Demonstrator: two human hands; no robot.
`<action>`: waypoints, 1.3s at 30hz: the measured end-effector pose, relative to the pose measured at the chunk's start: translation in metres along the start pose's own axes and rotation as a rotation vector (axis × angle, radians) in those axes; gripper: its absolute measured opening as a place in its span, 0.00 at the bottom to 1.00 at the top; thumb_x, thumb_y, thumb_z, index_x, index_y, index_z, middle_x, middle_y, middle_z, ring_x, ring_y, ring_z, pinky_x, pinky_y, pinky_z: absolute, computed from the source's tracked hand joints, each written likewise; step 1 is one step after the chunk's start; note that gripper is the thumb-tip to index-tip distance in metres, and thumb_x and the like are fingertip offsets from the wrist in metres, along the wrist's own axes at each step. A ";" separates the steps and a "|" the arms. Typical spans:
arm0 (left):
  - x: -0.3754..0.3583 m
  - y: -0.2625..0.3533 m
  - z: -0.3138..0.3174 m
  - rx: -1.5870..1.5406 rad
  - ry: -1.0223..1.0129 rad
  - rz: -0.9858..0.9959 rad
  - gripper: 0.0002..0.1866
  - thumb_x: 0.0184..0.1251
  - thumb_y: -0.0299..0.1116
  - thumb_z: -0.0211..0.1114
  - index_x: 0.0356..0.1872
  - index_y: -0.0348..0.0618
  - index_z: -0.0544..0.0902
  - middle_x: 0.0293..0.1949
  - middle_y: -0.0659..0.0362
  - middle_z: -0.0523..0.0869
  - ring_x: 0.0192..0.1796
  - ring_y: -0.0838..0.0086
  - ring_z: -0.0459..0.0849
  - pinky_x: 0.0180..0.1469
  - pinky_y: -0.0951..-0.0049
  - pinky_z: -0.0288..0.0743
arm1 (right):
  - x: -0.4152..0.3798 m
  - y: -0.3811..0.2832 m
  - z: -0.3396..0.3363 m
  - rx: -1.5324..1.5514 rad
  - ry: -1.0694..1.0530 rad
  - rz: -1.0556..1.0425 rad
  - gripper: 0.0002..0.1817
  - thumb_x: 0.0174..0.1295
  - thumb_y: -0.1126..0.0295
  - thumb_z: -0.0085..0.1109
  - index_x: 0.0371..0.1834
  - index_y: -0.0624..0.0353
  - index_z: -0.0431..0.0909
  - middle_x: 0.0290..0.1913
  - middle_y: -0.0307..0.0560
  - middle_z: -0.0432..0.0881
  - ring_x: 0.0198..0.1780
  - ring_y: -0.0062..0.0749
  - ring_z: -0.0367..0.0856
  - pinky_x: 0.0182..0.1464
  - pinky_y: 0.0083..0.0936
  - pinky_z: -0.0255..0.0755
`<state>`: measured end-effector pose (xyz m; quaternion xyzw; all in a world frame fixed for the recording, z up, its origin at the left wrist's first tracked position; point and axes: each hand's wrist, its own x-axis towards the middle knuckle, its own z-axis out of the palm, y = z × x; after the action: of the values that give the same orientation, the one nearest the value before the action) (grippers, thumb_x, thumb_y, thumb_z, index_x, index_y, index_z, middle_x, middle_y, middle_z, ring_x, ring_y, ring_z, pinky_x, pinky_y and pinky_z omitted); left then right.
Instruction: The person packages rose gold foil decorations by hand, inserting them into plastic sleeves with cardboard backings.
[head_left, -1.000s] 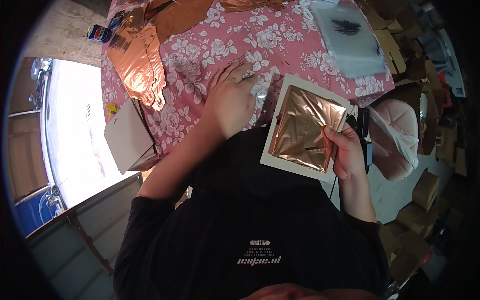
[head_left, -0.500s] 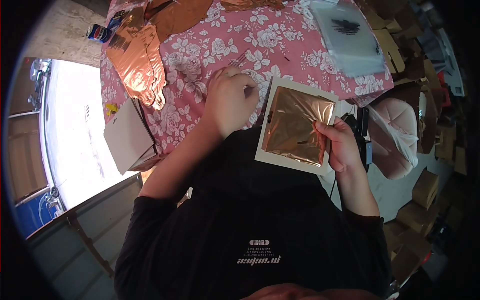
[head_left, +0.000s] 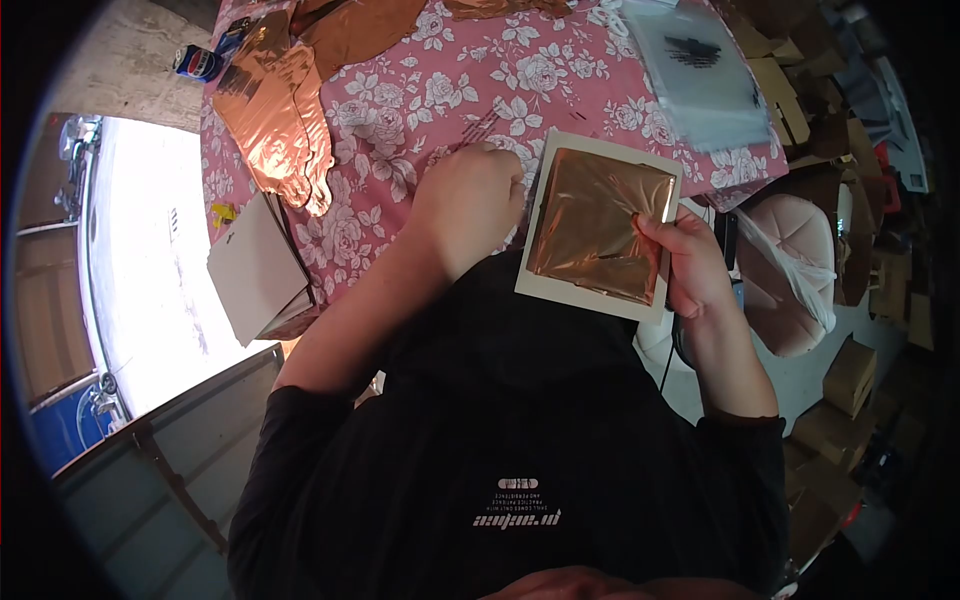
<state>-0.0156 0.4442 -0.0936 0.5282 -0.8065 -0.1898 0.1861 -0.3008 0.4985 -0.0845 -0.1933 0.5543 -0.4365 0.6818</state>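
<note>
My right hand point(head_left: 688, 262) grips the right edge of a cream card point(head_left: 590, 300), its thumb on the folded copper-coloured foil packet point(head_left: 600, 220) that lies on the card. Just left of the card, above the table's near edge, my left hand point(head_left: 470, 200) is closed with curled fingers; what it holds, if anything, is too small or hidden to make out. Small dark strips point(head_left: 482, 124) lie on the flowered pink cloth point(head_left: 385, 110) beyond that hand.
Copper foil sheets point(head_left: 275, 120) lie at the far left, near a blue can point(head_left: 198, 63). A stack of cream cards point(head_left: 255, 265) rests at the left edge. Clear plastic bags point(head_left: 700, 85) lie far right. A padded stool point(head_left: 790, 270) stands at right.
The card and foil packet have moved slightly up and right with my right hand. My left hand has shifted a little toward the card, its fingers curled more tightly.
</note>
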 end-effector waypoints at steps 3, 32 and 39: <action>0.000 0.001 0.001 -0.025 -0.004 -0.017 0.05 0.66 0.30 0.71 0.36 0.39 0.89 0.38 0.48 0.90 0.41 0.48 0.91 0.46 0.51 0.85 | 0.003 -0.002 -0.003 -0.027 -0.030 -0.010 0.08 0.77 0.77 0.65 0.56 0.62 0.84 0.45 0.41 0.90 0.40 0.21 0.86 0.46 0.21 0.80; -0.015 0.011 -0.004 -0.476 -0.075 -0.139 0.12 0.70 0.24 0.74 0.51 0.30 0.88 0.36 0.52 0.93 0.36 0.76 0.91 0.40 0.72 0.85 | 0.017 0.023 0.008 0.008 0.011 -0.287 0.06 0.76 0.77 0.67 0.52 0.60 0.85 0.40 0.38 0.88 0.38 0.20 0.85 0.45 0.24 0.81; -0.017 0.008 -0.003 -0.444 -0.099 -0.130 0.12 0.70 0.24 0.72 0.51 0.30 0.88 0.36 0.54 0.92 0.36 0.77 0.90 0.42 0.74 0.84 | 0.016 0.030 0.008 0.023 0.083 -0.330 0.06 0.75 0.77 0.70 0.52 0.60 0.86 0.37 0.38 0.88 0.33 0.18 0.82 0.37 0.19 0.77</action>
<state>-0.0136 0.4620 -0.0885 0.5151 -0.7173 -0.3999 0.2455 -0.2819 0.5001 -0.1140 -0.2554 0.5378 -0.5564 0.5797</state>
